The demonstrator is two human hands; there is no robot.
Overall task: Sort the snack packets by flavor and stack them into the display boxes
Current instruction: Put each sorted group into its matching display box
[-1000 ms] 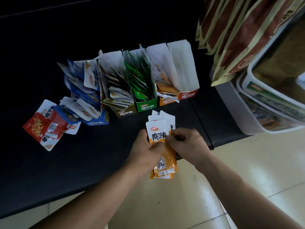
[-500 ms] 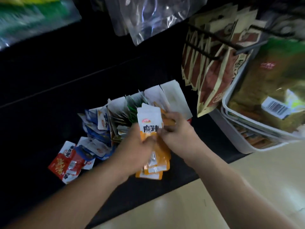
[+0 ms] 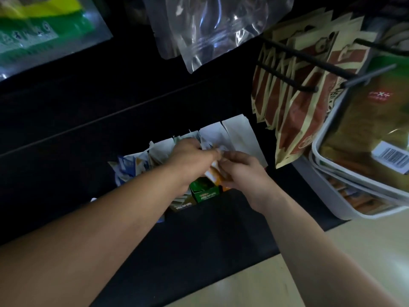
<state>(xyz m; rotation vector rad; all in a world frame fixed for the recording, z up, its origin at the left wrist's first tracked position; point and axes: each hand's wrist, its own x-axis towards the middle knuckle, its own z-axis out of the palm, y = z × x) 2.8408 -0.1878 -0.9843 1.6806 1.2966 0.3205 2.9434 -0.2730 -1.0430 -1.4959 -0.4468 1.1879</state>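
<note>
Head view showed two hands, left hand [image 3: 192, 156] and right hand [image 3: 239, 169], both grips pinching orange-and-white foil snack packets [image 3: 213, 176], count unclear, above one green cardboard display box [image 3: 205, 194] and one olive cardboard display box [image 3: 183, 205] on the black counter [image 3: 210, 235].

The left hand [image 3: 190, 158] and right hand [image 3: 239, 171] are covering most of the orange packets [image 3: 213, 176] they are holding behind the green box [image 3: 204, 192], hiding their count. The left forearm [image 3: 132, 196] is hiding most of the boxes [image 3: 181, 204] left of the green box. Its label is blurring past reading. Far right of it, the basket [image 3: 327, 191] is running off the edge
</note>
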